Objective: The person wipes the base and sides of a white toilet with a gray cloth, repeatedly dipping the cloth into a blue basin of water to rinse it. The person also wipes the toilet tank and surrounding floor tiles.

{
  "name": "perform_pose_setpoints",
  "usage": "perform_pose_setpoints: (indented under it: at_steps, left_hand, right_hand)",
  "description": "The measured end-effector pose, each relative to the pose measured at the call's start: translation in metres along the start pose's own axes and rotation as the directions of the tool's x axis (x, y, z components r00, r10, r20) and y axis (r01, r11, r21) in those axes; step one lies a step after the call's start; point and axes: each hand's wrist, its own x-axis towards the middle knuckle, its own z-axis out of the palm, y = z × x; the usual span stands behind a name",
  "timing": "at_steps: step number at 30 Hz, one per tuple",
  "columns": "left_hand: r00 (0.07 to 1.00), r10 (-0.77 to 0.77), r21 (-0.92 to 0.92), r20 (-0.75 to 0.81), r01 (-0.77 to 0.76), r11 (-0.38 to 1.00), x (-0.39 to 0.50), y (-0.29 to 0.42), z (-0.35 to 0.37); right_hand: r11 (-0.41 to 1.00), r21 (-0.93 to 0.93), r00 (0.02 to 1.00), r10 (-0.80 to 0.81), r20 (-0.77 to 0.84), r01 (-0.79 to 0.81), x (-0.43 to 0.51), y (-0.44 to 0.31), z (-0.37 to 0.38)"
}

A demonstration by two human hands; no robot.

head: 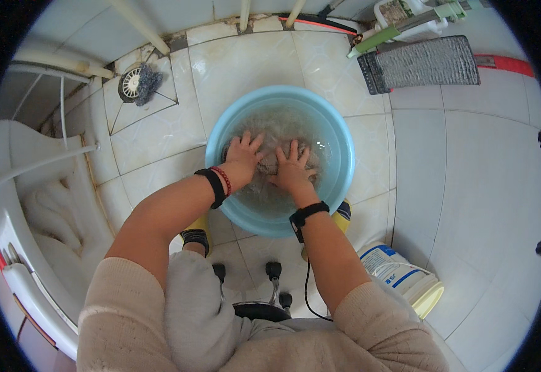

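Note:
A light-blue plastic basin (345,158) stands on the tiled floor between my feet, holding murky water. In the water lies a wet brownish cloth (270,163), partly hidden by my hands and the cloudiness. With fingers spread, my left hand (245,156) presses on the cloth's left part. My right hand (294,165) lies on its right part, fingers also apart and pointing toward the far rim. Neither hand closes around the cloth. A red bead bracelet and a black band are on my left wrist; a black strap with a small device is on my right.
A floor drain (131,84) with a dark scouring pad (149,83) is at the far left. A flat grey mop head (426,63) leans at the far right. A white plastic bucket (398,274) lies tilted at the right. Stool casters (273,269) stand beneath me. A white ceramic fixture (52,195) is at the left.

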Motion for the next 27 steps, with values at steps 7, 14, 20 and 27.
perform_pose_setpoints:
  at_steps: [7, 14, 20, 27]
  left_hand:
    - [0.946, -0.319, -0.820, -0.054, 0.140, 0.556, 0.009, -0.005, -0.008]
    - [0.997, -0.044, -0.502, 0.063, -0.006, -0.865, 0.001, 0.001, -0.027]
    - [0.998, 0.062, -0.324, 0.001, 0.059, -0.944, 0.001, 0.015, -0.034]
    - [0.999, -0.011, -0.299, 0.036, 0.000, -0.954, 0.009, 0.029, -0.022]
  right_hand:
    - [0.906, 0.411, 0.961, 0.016, -0.276, 0.103, 0.014, 0.023, -0.014]
    - [0.369, 0.772, 0.851, -0.131, -0.508, 0.518, -0.053, 0.009, -0.069]
    - [0.460, 0.721, 0.839, -0.112, -0.533, 0.519, -0.063, -0.018, -0.080]
    - [0.586, 0.588, 0.774, -0.110, -0.623, 0.557, -0.045, -0.021, -0.064]
